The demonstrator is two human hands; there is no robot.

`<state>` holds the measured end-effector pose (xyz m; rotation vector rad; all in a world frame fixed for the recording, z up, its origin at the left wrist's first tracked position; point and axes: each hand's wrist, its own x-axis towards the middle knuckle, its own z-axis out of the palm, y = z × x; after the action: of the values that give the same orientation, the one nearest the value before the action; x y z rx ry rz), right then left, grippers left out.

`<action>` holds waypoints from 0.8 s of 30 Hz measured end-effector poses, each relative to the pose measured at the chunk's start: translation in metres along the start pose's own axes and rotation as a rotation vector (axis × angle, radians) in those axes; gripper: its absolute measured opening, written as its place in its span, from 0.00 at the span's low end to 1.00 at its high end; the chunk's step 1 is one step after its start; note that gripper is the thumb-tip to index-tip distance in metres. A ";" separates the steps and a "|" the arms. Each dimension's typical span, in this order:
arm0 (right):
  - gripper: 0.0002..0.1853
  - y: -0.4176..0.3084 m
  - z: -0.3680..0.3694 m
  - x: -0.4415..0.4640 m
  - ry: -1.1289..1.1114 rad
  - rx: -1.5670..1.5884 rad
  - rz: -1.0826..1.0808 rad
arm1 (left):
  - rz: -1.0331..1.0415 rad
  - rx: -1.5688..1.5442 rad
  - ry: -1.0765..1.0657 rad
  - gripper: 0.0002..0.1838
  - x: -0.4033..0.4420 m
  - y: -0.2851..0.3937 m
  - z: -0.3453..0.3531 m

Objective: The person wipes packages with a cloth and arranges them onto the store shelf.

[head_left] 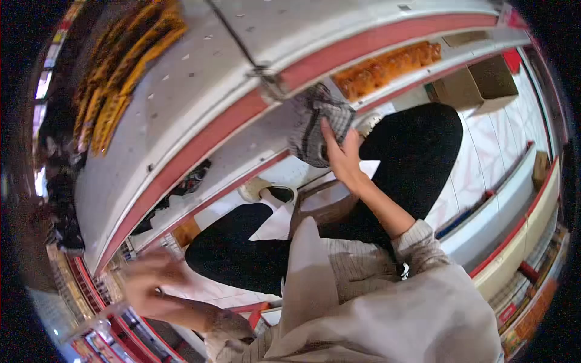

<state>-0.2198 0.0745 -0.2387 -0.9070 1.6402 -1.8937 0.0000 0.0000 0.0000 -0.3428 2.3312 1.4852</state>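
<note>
A checked grey and black cloth-like bundle [311, 130] is in my right hand [345, 154], with the thumb and fingers pressed against it, beside the lower shelf edge. At the lower left, my left hand [151, 281] is smeared by motion near the end of the shelf; its fingers cannot be made out. An orange patterned stack [387, 69] lies on the lower shelf just beyond the bundle. Dark items [190, 181] rest on the same shelf further left.
Yellow-orange packs [124, 78] lie on the upper grey shelf [200, 91]. An open cardboard box [463, 91] stands at the upper right. My black-clad knees are spread over the tiled floor [478, 145]. More shelving [508, 212] runs along the right.
</note>
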 end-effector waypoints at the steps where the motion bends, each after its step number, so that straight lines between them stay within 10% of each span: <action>1: 0.11 -0.008 0.008 0.002 0.021 -0.050 0.034 | -0.003 0.002 -0.023 0.16 -0.001 0.003 -0.007; 3: 0.10 -0.007 -0.016 -0.012 0.070 -0.034 0.045 | -0.256 -0.112 -0.065 0.19 0.037 -0.065 0.050; 10: 0.10 -0.002 -0.027 0.003 0.073 -0.001 0.000 | -0.215 0.294 1.102 0.22 0.136 -0.227 -0.016; 24: 0.08 -0.005 -0.036 0.013 0.253 0.071 -0.027 | 0.095 0.082 1.333 0.25 0.174 -0.305 0.001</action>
<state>-0.2549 0.0901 -0.2335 -0.6875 1.6957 -2.1428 -0.0406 -0.1297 -0.3237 -1.6084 3.3376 1.3381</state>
